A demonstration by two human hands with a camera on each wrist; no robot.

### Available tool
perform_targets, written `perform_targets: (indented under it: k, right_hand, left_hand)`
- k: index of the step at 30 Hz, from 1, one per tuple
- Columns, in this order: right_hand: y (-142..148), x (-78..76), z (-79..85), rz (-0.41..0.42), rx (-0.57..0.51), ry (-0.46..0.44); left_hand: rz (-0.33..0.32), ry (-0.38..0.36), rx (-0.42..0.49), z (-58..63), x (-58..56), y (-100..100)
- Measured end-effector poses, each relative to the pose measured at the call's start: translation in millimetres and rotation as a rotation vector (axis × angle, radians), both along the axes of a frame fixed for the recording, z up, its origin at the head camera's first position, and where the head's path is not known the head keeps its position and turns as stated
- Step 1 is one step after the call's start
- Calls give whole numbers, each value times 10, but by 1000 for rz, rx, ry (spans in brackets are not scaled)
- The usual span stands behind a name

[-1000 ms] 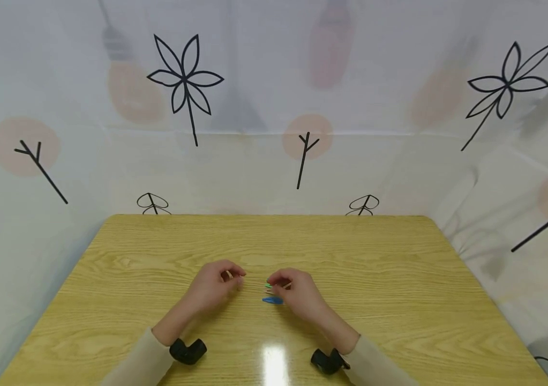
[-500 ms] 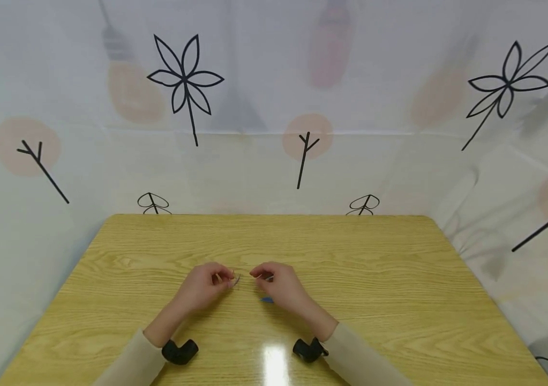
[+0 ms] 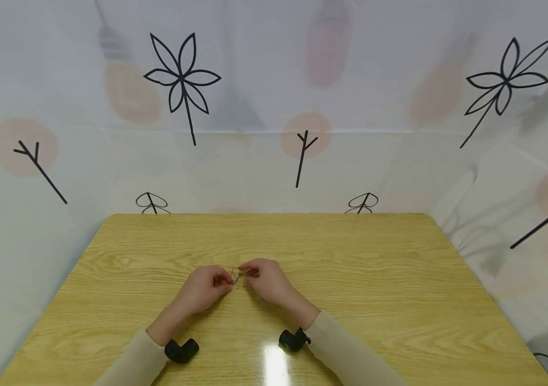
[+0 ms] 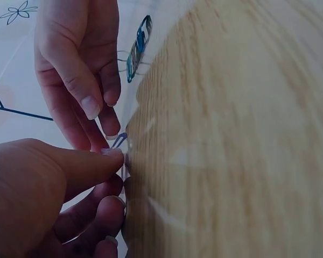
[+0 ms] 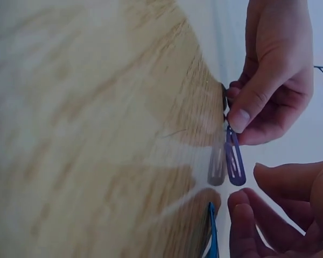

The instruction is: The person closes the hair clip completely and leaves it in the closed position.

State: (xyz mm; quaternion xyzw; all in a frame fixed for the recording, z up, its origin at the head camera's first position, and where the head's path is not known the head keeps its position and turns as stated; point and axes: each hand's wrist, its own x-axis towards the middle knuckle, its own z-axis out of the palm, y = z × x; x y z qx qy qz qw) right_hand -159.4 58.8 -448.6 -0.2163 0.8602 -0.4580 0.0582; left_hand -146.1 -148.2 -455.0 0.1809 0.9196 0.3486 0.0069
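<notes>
My left hand (image 3: 202, 288) pinches a small purple snap hair clip (image 5: 236, 164) by one end between thumb and fingertip. The clip's long looped end points toward my right hand (image 3: 266, 280). In the right wrist view, the right thumb and fingers (image 5: 274, 177) are spread apart close to that free end, with nothing between them. The left wrist view shows the purple clip (image 4: 120, 141) just past the left thumb, below the right fingertips. A blue hair clip (image 5: 212, 231) lies on the table beside the right hand; in the head view it is almost wholly hidden beneath that hand.
Blue and teal clips (image 4: 139, 48) lie together beyond the hands in the left wrist view. The wood-grain table (image 3: 375, 279) spreads around both hands, with a patterned cloth (image 3: 254, 161) hanging behind it. A black wrist device (image 3: 181, 351) sits at each sleeve.
My right hand has moved left from over the table clips to beside my left hand. The left hand has shifted slightly left, and the clip in it now shows between the hands.
</notes>
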Motion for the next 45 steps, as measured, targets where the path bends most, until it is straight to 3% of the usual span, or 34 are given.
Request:
perform_targets:
  k: [7,17,40,45]
  right_hand:
    - [-3,-8,-19,13,13,15]
    - [7,4,-2,17,13,-12]
    - [192,117,96,-40,-48,-16]
    - [231,148,79,-42,-79,-76]
  left_hand:
    - [10,31,-56,-8,-6,23]
    - [51,-12,-87,43,33,44]
    - [-71,63,107,98,111,126]
    - [-75,58,131,92,121,158]
